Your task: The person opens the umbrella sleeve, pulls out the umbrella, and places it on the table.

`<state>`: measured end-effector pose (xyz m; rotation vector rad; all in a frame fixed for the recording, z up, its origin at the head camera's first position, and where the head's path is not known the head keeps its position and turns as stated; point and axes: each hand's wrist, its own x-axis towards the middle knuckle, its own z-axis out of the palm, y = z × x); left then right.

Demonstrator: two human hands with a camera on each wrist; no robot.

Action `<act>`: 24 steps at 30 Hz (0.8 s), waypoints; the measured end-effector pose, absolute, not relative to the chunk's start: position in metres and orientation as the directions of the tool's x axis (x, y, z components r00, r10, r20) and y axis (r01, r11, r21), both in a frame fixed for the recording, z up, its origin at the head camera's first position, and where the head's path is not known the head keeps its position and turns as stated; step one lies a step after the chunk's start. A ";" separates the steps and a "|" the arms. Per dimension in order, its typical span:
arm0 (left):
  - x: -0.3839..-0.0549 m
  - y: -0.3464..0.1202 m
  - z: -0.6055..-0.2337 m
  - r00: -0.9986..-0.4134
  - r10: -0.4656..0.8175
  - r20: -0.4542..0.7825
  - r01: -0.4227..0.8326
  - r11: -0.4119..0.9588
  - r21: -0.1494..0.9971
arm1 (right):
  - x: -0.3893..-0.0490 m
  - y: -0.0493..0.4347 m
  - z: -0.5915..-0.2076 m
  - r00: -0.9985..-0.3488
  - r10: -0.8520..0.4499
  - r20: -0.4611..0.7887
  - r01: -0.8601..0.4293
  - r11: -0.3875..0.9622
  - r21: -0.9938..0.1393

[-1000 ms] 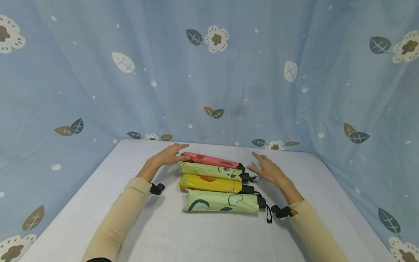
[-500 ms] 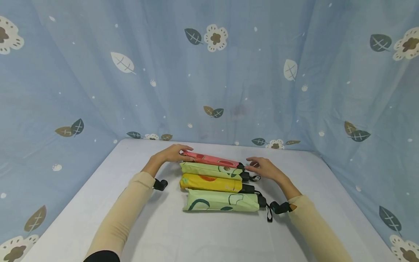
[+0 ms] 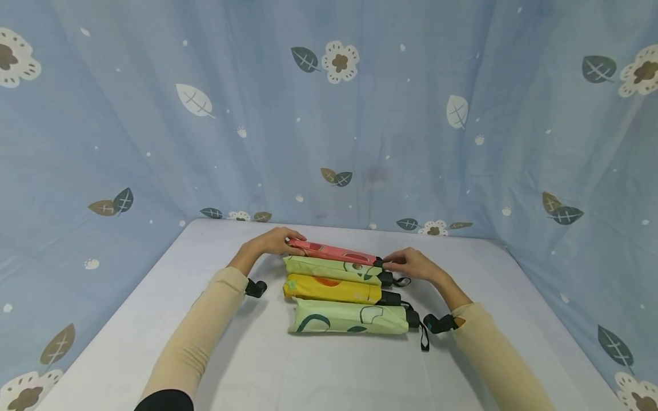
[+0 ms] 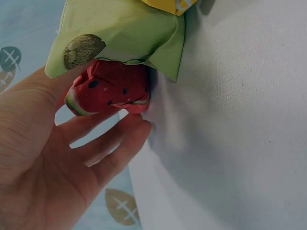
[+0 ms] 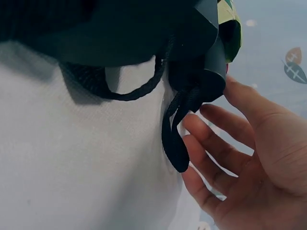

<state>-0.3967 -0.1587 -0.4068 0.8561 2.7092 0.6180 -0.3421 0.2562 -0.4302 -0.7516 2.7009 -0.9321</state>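
Observation:
Four would be a count, so: several folded umbrellas lie side by side. The farthest is a red watermelon-print umbrella (image 3: 334,252). My left hand (image 3: 272,242) holds its left end, thumb on the near side and fingers on the far side; in the left wrist view the fingers curve round the red umbrella's end (image 4: 115,88). At its other end my right hand (image 3: 414,265) pinches the black handle (image 5: 204,79) between thumb and fingers, beside a dangling wrist strap (image 5: 176,139). Touching the red one is a light green avocado-print umbrella (image 3: 334,268).
Nearer lie a yellow umbrella (image 3: 329,289) and another pale green umbrella (image 3: 349,317), their black handles and straps pointing right. All rest on a white-covered table (image 3: 329,371). A blue leaf-print curtain (image 3: 257,114) stands behind and at both sides.
My left hand has moved slightly right and closed on the red umbrella's end. My right hand has come in leftward, its spread fingers drawing together on the handle. The umbrellas look unmoved.

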 end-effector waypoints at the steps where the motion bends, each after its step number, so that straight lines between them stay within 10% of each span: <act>1: -0.397 -0.159 -0.407 -0.799 0.595 -0.090 0.498 0.738 0.456 | -0.343 0.256 -0.431 -0.849 -0.529 -0.018 -0.403 0.669 -0.625; 24: -0.403 -0.148 -0.408 -0.757 0.650 -0.066 0.566 0.703 0.431 | -0.352 0.253 -0.433 -0.833 -0.546 -0.090 -0.368 0.669 -0.646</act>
